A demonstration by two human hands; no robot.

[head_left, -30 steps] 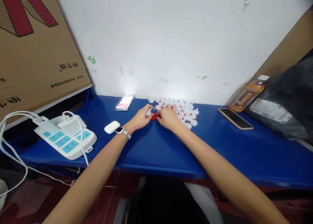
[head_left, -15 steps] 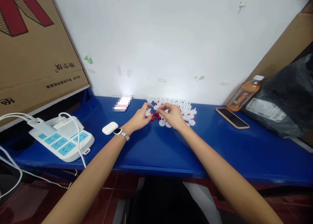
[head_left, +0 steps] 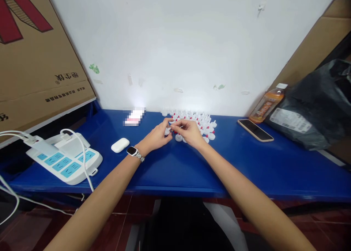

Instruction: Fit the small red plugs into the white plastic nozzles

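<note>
On the blue table (head_left: pixel 192 170), a cluster of small white caps with red tips (head_left: pixel 201 123) lies near the wall. My left hand (head_left: pixel 157 136), with a watch (head_left: pixel 133 152) on the wrist, pinches a small white cap (head_left: pixel 167 131) at the cluster's left edge. My right hand (head_left: pixel 189 131) meets it fingertip to fingertip, pinching a tiny piece too small to identify. A few loose red bits lie mostly hidden under the fingers.
A white power strip (head_left: pixel 64 159) with cables sits at the left, a white earbud case (head_left: pixel 120 144) beside it. A phone (head_left: pixel 255 130), an orange drink bottle (head_left: pixel 267 104) and a black bag (head_left: pixel 315 108) lie at the right. A cardboard box (head_left: pixel 33 53) stands at the far left.
My right hand lifted off the pile of red bits and came up to the left hand's fingertips. The camera view shifted slightly to the right.
</note>
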